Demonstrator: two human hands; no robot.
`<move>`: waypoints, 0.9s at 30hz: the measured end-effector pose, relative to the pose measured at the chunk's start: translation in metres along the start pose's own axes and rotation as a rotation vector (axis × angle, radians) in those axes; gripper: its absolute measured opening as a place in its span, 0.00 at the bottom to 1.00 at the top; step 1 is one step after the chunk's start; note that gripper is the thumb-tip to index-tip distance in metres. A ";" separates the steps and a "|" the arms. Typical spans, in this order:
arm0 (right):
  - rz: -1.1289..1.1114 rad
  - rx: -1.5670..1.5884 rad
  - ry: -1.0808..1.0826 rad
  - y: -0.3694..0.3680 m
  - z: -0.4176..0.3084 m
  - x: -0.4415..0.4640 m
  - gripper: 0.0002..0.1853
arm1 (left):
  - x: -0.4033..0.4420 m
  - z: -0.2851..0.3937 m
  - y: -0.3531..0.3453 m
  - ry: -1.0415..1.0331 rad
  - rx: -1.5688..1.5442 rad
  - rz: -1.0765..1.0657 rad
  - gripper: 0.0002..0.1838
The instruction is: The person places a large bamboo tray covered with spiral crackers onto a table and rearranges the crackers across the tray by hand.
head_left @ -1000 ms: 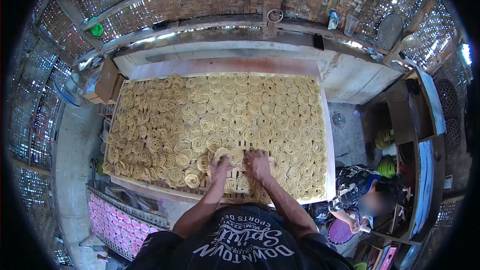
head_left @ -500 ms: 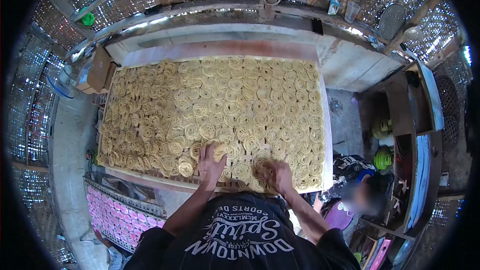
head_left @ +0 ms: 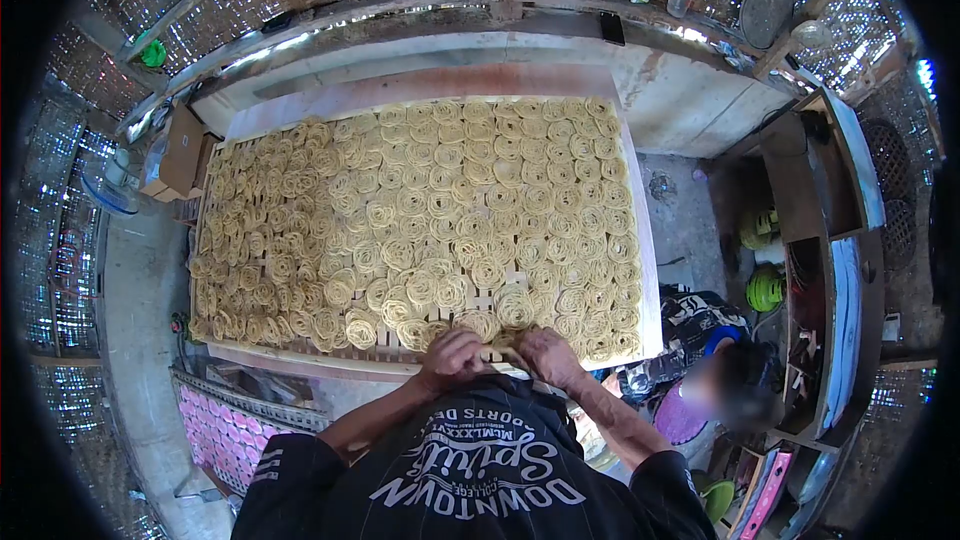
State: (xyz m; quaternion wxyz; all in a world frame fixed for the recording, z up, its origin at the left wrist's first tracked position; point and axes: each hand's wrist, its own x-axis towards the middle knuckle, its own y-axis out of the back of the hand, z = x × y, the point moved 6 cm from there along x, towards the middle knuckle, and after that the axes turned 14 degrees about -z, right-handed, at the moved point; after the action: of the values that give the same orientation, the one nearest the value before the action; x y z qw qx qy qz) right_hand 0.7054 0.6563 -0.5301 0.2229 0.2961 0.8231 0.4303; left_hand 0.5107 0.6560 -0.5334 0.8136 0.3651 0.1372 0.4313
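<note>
Rows of pale yellow coiled noodle nests (head_left: 460, 180) cover a large slatted tray (head_left: 408, 336). At its near edge, close to my body, my left hand (head_left: 452, 356) is closed with the fingers curled in. My right hand (head_left: 550, 356) is closed too, just to the right and turned toward the left one. A strip of pale yellow shows between the two hands, but my fingers hide what they grip. One noodle nest (head_left: 514, 306) lies just beyond my right hand, and another noodle nest (head_left: 476, 324) just beyond my left.
Another person (head_left: 690, 410) sits low at the right, near the tray's corner. Right of them stands a wooden shelf unit (head_left: 835, 290) with green containers (head_left: 765, 287) beside it. A pink-patterned panel (head_left: 225, 430) is at the lower left, a cardboard box (head_left: 180, 155) at the far left corner.
Both hands have drawn back to the tray's near edge and come closer together. My left hand has left the nests it was over and moved right. The view has shifted slightly.
</note>
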 end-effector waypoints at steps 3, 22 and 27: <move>0.055 0.633 -0.505 -0.006 0.021 0.002 0.17 | -0.004 -0.014 0.020 0.295 -0.154 0.254 0.10; 0.694 -0.083 -1.235 0.057 0.124 -0.104 0.36 | 0.098 0.050 -0.061 -0.206 0.299 -0.329 0.35; 0.802 0.210 -1.364 0.055 0.152 -0.117 0.32 | 0.081 0.024 -0.066 -0.062 0.525 -0.300 0.33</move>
State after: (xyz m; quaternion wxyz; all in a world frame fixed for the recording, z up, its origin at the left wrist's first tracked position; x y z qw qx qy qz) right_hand 0.9010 0.6898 -0.5516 0.4765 0.7871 0.3723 0.1218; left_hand 0.6111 0.6858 -0.5558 0.7499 0.5515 0.2712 0.2448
